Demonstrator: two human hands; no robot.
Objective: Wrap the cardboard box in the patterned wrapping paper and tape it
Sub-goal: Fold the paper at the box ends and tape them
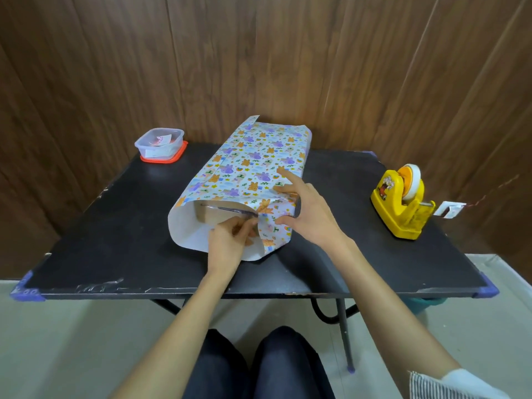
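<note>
Patterned wrapping paper [253, 168] sleeves the brown cardboard box [211, 215] centred on the black worktop [115, 226], its 6 o'clock end mid-fold: left hand [227, 240] pinches the flap's edge, right hand [308, 211] clamps the folded corner, and the next move probably needs tape from the yellow tape dispenser [400, 208] at 3 o'clock.

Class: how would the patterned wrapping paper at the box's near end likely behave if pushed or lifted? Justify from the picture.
The wrapping paper is probably thin and floppy: its open near end bows in a loose curve. It likely creases readily, since a side is folded in under the right hand. Being light, it may spring open if released.
</note>
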